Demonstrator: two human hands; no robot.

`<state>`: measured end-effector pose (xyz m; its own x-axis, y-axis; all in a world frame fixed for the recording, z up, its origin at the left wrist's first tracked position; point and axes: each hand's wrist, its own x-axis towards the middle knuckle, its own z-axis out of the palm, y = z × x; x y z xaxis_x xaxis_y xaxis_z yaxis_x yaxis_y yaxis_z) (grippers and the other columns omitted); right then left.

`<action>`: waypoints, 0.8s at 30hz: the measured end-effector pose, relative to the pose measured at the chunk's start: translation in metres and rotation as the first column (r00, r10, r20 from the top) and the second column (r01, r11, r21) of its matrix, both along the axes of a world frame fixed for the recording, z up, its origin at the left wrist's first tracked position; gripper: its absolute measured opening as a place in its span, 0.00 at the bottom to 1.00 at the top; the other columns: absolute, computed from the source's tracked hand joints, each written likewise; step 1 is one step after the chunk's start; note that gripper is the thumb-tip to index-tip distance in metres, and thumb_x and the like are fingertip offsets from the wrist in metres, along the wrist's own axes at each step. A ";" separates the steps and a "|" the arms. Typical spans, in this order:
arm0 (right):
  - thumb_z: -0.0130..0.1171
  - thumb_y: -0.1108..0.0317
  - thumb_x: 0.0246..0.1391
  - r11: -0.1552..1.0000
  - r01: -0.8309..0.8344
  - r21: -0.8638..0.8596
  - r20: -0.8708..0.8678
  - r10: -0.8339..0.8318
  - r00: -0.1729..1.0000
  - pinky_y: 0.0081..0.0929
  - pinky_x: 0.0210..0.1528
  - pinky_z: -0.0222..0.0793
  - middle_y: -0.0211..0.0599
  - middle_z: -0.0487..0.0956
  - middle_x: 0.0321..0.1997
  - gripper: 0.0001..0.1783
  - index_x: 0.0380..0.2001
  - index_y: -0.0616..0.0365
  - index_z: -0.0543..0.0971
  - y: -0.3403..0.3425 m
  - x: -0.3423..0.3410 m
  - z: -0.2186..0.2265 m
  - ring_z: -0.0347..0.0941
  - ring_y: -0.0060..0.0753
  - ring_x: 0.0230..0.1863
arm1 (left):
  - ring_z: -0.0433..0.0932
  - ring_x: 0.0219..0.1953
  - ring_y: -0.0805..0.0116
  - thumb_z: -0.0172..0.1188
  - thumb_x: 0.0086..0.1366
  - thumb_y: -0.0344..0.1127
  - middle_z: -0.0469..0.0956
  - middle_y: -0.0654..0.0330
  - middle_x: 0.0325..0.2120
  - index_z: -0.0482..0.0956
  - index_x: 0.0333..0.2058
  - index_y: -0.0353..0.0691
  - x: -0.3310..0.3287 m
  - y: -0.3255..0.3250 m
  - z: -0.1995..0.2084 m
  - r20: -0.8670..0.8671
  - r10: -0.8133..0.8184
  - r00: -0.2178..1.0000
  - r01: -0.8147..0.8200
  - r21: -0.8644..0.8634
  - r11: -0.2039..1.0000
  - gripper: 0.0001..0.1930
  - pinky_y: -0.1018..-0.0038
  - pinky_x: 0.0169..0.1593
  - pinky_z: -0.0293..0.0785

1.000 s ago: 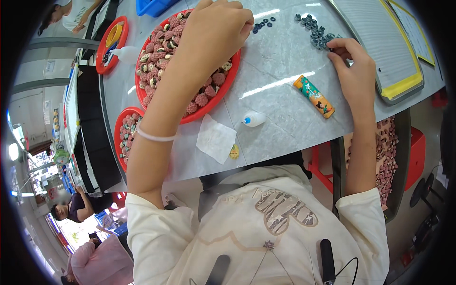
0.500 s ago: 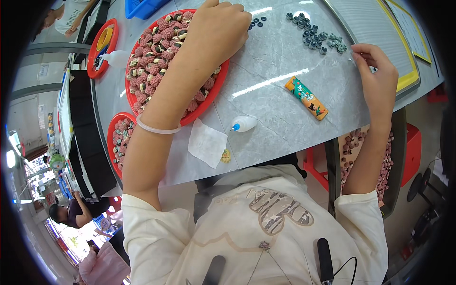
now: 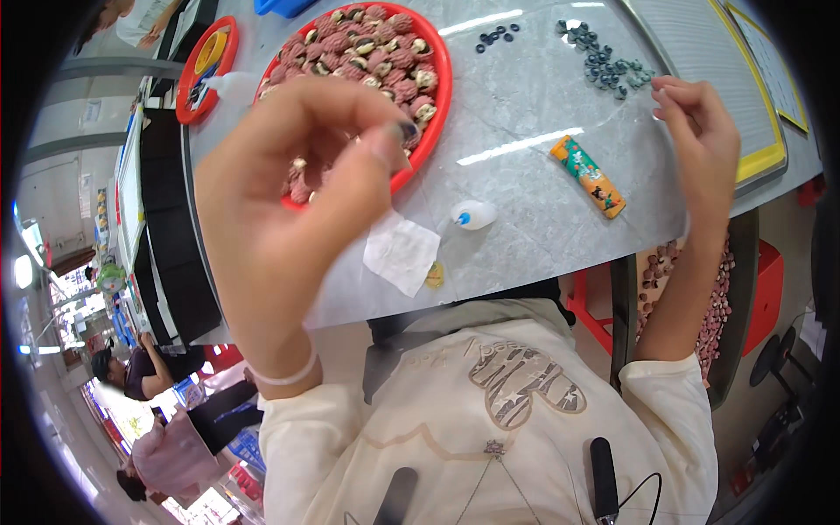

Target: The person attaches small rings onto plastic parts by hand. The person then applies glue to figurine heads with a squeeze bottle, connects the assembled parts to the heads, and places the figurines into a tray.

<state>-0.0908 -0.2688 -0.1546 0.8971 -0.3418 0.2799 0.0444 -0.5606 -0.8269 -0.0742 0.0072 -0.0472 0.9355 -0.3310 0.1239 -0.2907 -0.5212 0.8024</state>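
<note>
My left hand [image 3: 262,236] is raised close to the camera, thumb and forefinger pinched on a small dark piece [image 3: 405,131]. It partly hides a red tray [image 3: 446,87] heaped with pink ridged pieces [image 3: 402,57] that have cream and dark parts. My right hand [image 3: 704,140] hovers by the table's right side with its fingertips together; whatever they may hold is too small to make out. Near them lies a cluster of small dark green-blue pieces [image 3: 604,66]. Several dark round beads [image 3: 496,37] lie between that cluster and the tray.
An orange and green packet [image 3: 588,177], a white squeeze bottle [image 3: 474,214] with a blue tip and a white tissue [image 3: 402,254] lie on the grey table. A yellow-edged board [image 3: 752,144] stands right. A small red tray [image 3: 229,52] sits far left. Pink pieces fill a tray [image 3: 739,289] below.
My left hand has come back from the dark beads toward me and up, now with a small dark piece in its pinch. My right hand has barely moved. The view has shifted slightly.
</note>
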 end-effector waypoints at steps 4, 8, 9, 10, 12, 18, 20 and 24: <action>0.53 0.75 0.46 0.867 -0.300 0.397 0.151 0.260 0.954 0.16 0.30 0.64 0.40 0.72 0.35 0.05 0.29 0.63 0.71 0.020 -0.022 0.034 0.68 0.22 0.30 | 0.67 0.21 0.77 0.51 0.48 0.24 0.71 0.56 0.21 0.69 0.25 0.28 -0.031 -0.003 -0.003 -0.083 -0.082 0.993 0.065 -0.195 0.979 0.05 0.87 0.24 0.58; 0.53 0.73 0.47 0.659 -0.557 0.505 0.265 0.496 0.827 0.13 0.27 0.62 0.40 0.69 0.36 0.06 0.30 0.61 0.69 0.063 -0.037 0.049 0.65 0.22 0.30 | 0.68 0.20 0.74 0.52 0.44 0.24 0.71 0.55 0.21 0.70 0.24 0.28 -0.046 -0.006 -0.011 -0.007 -0.150 0.989 0.146 -0.201 0.969 0.06 0.84 0.24 0.60; 0.52 0.73 0.46 0.539 -0.639 0.549 0.333 0.560 0.758 0.14 0.27 0.63 0.42 0.69 0.35 0.07 0.31 0.62 0.69 0.067 -0.041 0.054 0.66 0.23 0.30 | 0.68 0.20 0.74 0.52 0.44 0.24 0.71 0.55 0.21 0.70 0.24 0.28 -0.046 -0.010 -0.012 -0.011 -0.165 0.986 0.159 -0.206 0.965 0.06 0.84 0.24 0.60; 0.52 0.73 0.46 0.534 -0.641 0.552 0.333 0.563 0.756 0.14 0.27 0.63 0.42 0.69 0.35 0.07 0.31 0.62 0.69 0.074 -0.043 0.054 0.66 0.23 0.30 | 0.68 0.21 0.75 0.52 0.44 0.23 0.71 0.56 0.21 0.70 0.24 0.28 -0.049 -0.010 -0.014 0.009 -0.147 0.989 0.146 -0.201 0.969 0.06 0.84 0.24 0.60; 0.53 0.76 0.45 0.454 -0.688 0.565 0.397 0.582 0.710 0.15 0.29 0.65 0.45 0.68 0.34 0.07 0.31 0.64 0.69 0.085 -0.046 0.053 0.67 0.27 0.32 | 0.69 0.21 0.75 0.52 0.44 0.22 0.71 0.56 0.21 0.70 0.24 0.29 -0.054 -0.012 -0.017 0.027 -0.124 0.992 0.126 -0.194 0.973 0.06 0.84 0.24 0.59; 0.54 0.86 0.36 0.661 -0.652 0.372 0.424 0.504 0.753 0.17 0.33 0.68 0.48 0.69 0.33 0.12 0.29 0.66 0.70 0.103 -0.056 0.054 0.69 0.30 0.32 | 0.69 0.22 0.78 0.51 0.46 0.20 0.72 0.58 0.22 0.71 0.27 0.29 -0.059 -0.017 -0.021 0.127 -0.051 0.991 0.078 -0.217 0.973 0.06 0.86 0.26 0.60; 0.55 0.87 0.35 0.720 -0.567 0.400 0.345 0.455 0.821 0.17 0.33 0.68 0.49 0.69 0.33 0.13 0.28 0.66 0.70 0.114 -0.064 0.072 0.69 0.31 0.31 | 0.68 0.23 0.78 0.51 0.47 0.20 0.71 0.58 0.23 0.70 0.28 0.29 -0.062 -0.016 -0.020 0.179 -0.041 0.983 0.076 -0.194 0.978 0.07 0.86 0.28 0.62; 0.57 0.84 0.36 0.779 -0.609 0.152 0.485 0.478 0.733 0.16 0.32 0.68 0.50 0.70 0.33 0.13 0.29 0.64 0.71 0.109 -0.060 0.062 0.70 0.30 0.31 | 0.68 0.24 0.77 0.52 0.49 0.21 0.71 0.57 0.25 0.70 0.29 0.28 -0.064 -0.015 -0.023 0.207 -0.054 0.977 0.105 -0.242 0.965 0.07 0.85 0.30 0.63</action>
<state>-0.1503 -0.1595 -0.0931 0.7800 0.0487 0.6239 0.6257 -0.0788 -0.7761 -0.1380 -0.0081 -0.0704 0.8558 -0.3379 0.3917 -0.4887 -0.2799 0.8263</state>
